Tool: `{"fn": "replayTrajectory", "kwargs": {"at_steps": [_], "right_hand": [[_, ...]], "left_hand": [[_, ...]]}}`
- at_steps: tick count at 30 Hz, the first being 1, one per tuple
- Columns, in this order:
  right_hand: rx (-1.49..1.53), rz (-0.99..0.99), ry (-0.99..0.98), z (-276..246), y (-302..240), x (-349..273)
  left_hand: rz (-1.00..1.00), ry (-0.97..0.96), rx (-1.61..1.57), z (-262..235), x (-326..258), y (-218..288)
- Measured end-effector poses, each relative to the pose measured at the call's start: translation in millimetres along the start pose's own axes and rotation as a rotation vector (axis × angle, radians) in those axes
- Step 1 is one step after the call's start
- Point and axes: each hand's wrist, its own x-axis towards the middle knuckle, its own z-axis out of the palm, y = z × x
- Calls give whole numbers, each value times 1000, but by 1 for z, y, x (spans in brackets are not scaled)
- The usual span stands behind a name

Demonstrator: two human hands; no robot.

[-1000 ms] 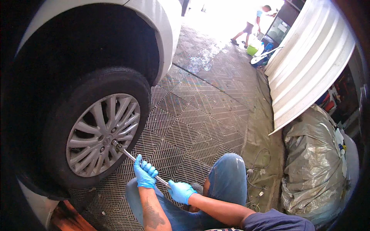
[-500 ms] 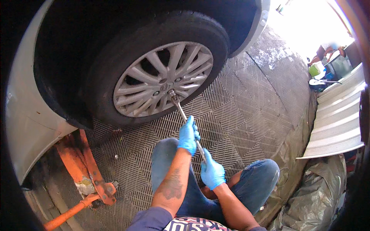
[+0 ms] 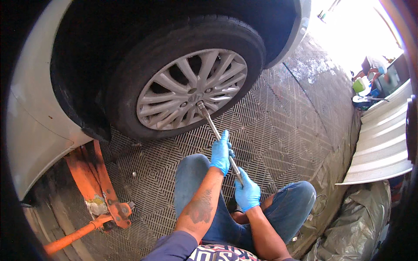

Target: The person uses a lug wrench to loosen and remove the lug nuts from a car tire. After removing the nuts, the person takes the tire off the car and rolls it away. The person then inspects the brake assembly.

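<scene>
A long metal wrench (image 3: 213, 128) runs from a lug nut near the hub of the car's silver alloy wheel (image 3: 191, 89) down toward me. My left hand (image 3: 221, 151), in a blue glove, grips the shaft at its middle. My right hand (image 3: 247, 191), also blue-gloved, is closed round the handle's near end. Both forearms come up from the lower edge over my knees in blue jeans (image 3: 191, 182). The black tyre (image 3: 130, 82) sits under the white car body (image 3: 30, 130).
An orange floor jack (image 3: 98, 187) stands at the lower left under the car's sill. The floor is a dark ribbed mat (image 3: 278, 126). White corrugated sheeting (image 3: 383, 139) and crumpled grey plastic (image 3: 361, 226) lie at the right. A person (image 3: 370, 69) crouches far back right.
The view has swung left and down since a second ago, bringing the wheel to the centre and the jack into sight. Both hands have stayed on the wrench, which remains on the wheel.
</scene>
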Motion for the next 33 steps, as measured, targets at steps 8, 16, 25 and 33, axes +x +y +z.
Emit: {"fn": "replayTrajectory", "kwargs": {"at_steps": [8, 16, 25, 33], "right_hand": [[1932, 620, -1094, -43, -8, 5], [88, 135, -352, 2, -4, 0], [1316, 703, -753, -27, -6, 14], [1120, 606, -646, -34, -7, 8]], "left_hand": [[-509, -932, -705, -17, -5, 28], [344, 121, 338, 1, -18, -4], [-327, -442, -332, -18, -1, 22], [-467, -684, -468, -28, 7, 18]]}}
